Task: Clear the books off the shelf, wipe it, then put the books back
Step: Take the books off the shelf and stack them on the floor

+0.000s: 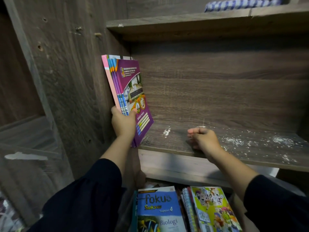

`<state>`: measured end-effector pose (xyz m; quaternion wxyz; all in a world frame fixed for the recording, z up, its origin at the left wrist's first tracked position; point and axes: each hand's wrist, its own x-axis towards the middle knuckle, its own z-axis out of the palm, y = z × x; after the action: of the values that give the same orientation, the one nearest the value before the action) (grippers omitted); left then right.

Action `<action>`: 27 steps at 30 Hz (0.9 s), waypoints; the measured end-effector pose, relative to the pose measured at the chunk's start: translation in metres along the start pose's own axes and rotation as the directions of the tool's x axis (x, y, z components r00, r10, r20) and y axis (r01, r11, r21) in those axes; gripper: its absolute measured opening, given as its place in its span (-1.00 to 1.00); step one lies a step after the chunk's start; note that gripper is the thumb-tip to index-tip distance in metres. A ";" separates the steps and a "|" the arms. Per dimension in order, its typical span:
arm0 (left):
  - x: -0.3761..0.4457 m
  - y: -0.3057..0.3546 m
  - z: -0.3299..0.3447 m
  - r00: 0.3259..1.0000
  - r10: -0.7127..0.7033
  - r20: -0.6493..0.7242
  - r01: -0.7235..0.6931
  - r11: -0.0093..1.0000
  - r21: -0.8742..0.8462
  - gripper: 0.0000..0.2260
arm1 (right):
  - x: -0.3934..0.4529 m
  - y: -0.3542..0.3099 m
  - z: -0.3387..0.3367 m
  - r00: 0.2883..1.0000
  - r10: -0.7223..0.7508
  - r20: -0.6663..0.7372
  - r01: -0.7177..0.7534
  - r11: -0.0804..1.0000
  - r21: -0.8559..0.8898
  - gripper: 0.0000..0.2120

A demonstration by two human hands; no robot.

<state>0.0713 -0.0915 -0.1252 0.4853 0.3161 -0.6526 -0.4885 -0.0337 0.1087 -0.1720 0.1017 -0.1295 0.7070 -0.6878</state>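
Two hands reach up to one brown wooden shelf. The left hand grips a bunch of thin books at the low edge, with the thumb on the front cover and the fingers curled round the back. The bunch stands almost upright, tipped a bit, at the left end of the shelf, close to the wooden side wall. Its bottom corner hangs just over the front edge of the shelf. The front book is purple with a picture on it. Behind it I can count about three more purple and blue edges, then one pink book, and some more tops peek out at the back, so I cannot tell the full number.

The right hand is on the shelf board, well apart from the books. Its fingers are loosely curled and it holds nothing. I cannot tell if it presses down or only rests there.

The shelf board has many small white specks on it, most of them on the right side, and one white patch between the two hands.

Below the shelf lie two more books side by side. One is a blue book that says "fokus" and "Biologi". The other is a green book with cartoon people on it.

One shelf higher up, a blue and white thing sits at the top, too blurry to name
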 end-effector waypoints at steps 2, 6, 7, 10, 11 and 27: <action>0.012 -0.002 0.001 0.996 -0.053 0.071 0.058 0.996 -0.074 -0.71 | -0.003 -0.004 -0.002 1.000 -0.013 0.016 0.014 1.000 -0.021 -0.75; 0.009 -0.003 0.002 0.997 -0.061 0.057 0.070 0.983 -0.169 -0.77 | -0.006 -0.008 0.000 0.998 -0.020 0.057 0.024 0.998 -0.066 -0.75; 0.004 -0.001 0.003 0.997 -0.055 0.053 0.065 0.977 -0.201 -0.77 | -0.007 -0.008 0.000 0.997 -0.017 0.078 0.022 0.998 -0.064 -0.75; -0.007 0.013 0.009 0.994 -0.063 0.092 0.088 0.951 -0.297 -0.75 | -0.007 -0.008 0.002 0.992 0.009 0.128 -0.003 0.999 -0.053 -0.77; -0.011 0.019 0.011 0.991 -0.072 0.117 0.107 0.936 -0.335 -0.73 | -0.007 -0.008 0.002 0.990 0.022 0.142 -0.016 0.999 -0.047 -0.78; -0.138 0.069 -0.041 0.694 -0.298 0.656 0.552 0.805 -0.218 -0.77 | -0.092 -0.020 -0.085 0.976 0.181 0.122 -0.118 0.908 -0.403 -0.52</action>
<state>0.1595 0.0400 -0.1030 0.1810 0.1871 -0.5625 -0.7848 0.0269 0.2185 -0.1524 0.1813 -0.1464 0.8282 -0.5097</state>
